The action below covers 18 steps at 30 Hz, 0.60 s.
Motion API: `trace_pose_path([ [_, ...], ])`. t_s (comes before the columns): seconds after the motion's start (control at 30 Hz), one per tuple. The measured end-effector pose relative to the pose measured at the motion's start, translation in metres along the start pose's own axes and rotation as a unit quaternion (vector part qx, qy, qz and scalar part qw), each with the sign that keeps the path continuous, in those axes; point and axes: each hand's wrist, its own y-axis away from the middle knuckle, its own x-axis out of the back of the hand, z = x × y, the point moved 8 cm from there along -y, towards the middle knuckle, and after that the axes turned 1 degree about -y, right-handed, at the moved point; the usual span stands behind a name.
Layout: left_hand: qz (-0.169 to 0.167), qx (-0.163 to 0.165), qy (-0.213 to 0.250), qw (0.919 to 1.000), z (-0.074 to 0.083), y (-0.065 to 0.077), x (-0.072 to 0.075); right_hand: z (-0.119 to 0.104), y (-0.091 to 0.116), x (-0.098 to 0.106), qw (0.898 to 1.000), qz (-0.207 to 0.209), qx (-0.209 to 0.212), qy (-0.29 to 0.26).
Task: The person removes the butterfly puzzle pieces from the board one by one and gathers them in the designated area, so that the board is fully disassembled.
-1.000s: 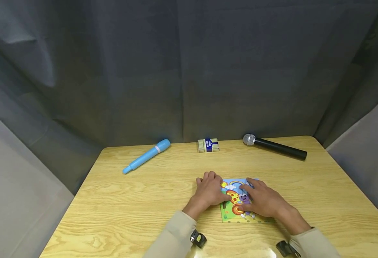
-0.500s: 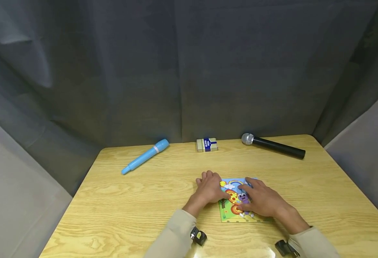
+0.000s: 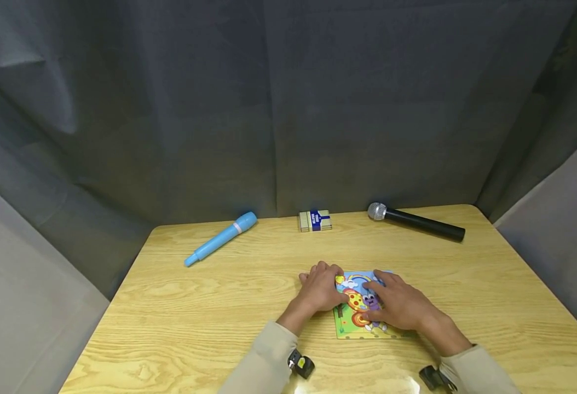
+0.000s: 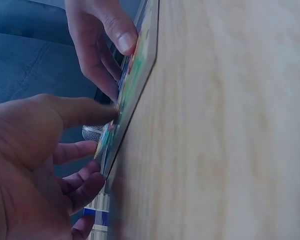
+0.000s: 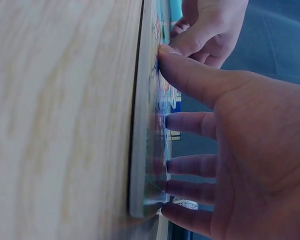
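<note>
A small flat jigsaw puzzle (image 3: 346,326) with a bright cartoon picture lies on the table in front of me. My left hand (image 3: 319,290) holds its left side, thumb on the picture and curled fingers at the edge. In the left wrist view, a corner of the puzzle (image 4: 135,75) by the index finger looks slightly raised. My right hand (image 3: 402,305) rests its spread fingertips on the right part of the picture. From the right wrist, the puzzle's thin pale edge (image 5: 138,175) shows flat against the wood, with the thumb and fingertips on its face.
Along the back of the wooden table (image 3: 195,317) lie a blue toy microphone (image 3: 221,239), a striped pack with a blue band (image 3: 315,220) and a black microphone (image 3: 416,222) with a silver head. A dark curtain (image 3: 219,109) hangs behind.
My left thumb has drawn slightly back toward the puzzle's left edge, and the upper left corner by the left fingers has shifted a little. The right hand stays in place.
</note>
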Motion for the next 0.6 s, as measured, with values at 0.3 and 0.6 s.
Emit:
trace_pose_path([
  [0.3, 0.019, -0.017, -0.005, 0.9996, 0.003, 0.002, 0.008, 0.000, -0.001, -0.001, 1.000, -0.005, -0.004, 0.000],
  [0.6, 0.054, -0.032, -0.040, 0.9972, 0.000, 0.000, 0.013, 0.001, -0.001, -0.002, 1.000, -0.006, -0.006, -0.003],
])
